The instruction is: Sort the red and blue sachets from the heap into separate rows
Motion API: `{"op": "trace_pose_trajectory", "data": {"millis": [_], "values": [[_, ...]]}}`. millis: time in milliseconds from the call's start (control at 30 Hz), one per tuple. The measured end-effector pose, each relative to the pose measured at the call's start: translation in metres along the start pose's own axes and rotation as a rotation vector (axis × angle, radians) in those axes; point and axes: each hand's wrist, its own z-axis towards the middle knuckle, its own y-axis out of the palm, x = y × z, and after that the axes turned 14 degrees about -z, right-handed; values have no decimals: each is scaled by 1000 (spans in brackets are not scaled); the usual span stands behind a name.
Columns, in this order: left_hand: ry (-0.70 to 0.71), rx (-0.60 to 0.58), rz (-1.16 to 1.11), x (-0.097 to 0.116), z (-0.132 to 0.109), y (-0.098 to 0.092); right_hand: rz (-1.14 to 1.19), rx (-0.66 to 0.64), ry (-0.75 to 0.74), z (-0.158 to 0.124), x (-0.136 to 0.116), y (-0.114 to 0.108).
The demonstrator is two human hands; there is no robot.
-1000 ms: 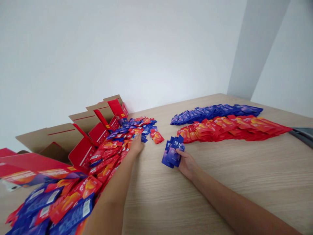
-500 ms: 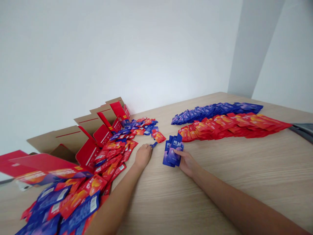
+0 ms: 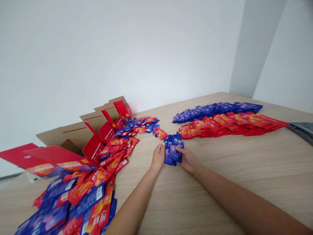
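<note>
Over the middle of the table, my right hand [image 3: 188,160] grips a small fan of blue sachets [image 3: 176,150], its thumb across the front one. The sachets overlap, with white lettering facing me. At the fan's left edge, my left hand [image 3: 158,154] is closed on a blue sachet [image 3: 166,148] that lines up behind the others. Its fingertips are partly hidden. Just beyond the hands lies a red sachet [image 3: 161,133] with an orange fruit print.
Mixed red and blue sachets [image 3: 85,192] spill along the left, beside open red cardboard boxes [image 3: 95,147]. At right, a long overlapping row of red sachets [image 3: 232,125] lies in front of a blue row [image 3: 215,111]. A dark object [image 3: 302,132] sits at the right edge.
My left hand has moved right from the table with a blue sachet and brought it against the fan in my right hand. The right hand has stayed nearly in place.
</note>
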Motion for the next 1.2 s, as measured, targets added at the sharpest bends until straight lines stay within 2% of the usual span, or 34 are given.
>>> {"op": "trace_pose_trajectory", "data": {"millis": [67, 200, 267, 367, 467, 567, 700, 800, 967, 1100, 1200], "values": [[-78, -53, -28, -1, -6, -3, 12, 38, -46, 4, 1, -2], [-388, -312, -193, -4, -16, -6, 5, 38, -90, 8, 2, -4], [-391, -365, -266, -5, -20, -5, -4, 3, -89, 7, 2, -3], [-303, -336, -286, -2, -23, -4, 13, 19, -87, 4, 1, 0], [-272, -294, -195, 2, -16, -7, 60, 109, -79, 5, -1, 2], [-207, -169, 3, 2, 8, -15, 126, 184, -43, 9, -3, 1], [-30, -17, 364, -10, 55, -19, 155, 180, 3, 15, -2, -4], [-17, -5, 493, -25, 82, -12, 151, 157, 21, 18, 1, -8], [-10, 41, 662, -43, 108, -1, 158, 158, 47, 19, 4, -9], [-91, -16, 770, -53, 124, -6, 168, 161, 19, 18, 4, -6], [-90, -44, 804, -55, 127, -16, 150, 168, 27, 17, 3, -5]]}}
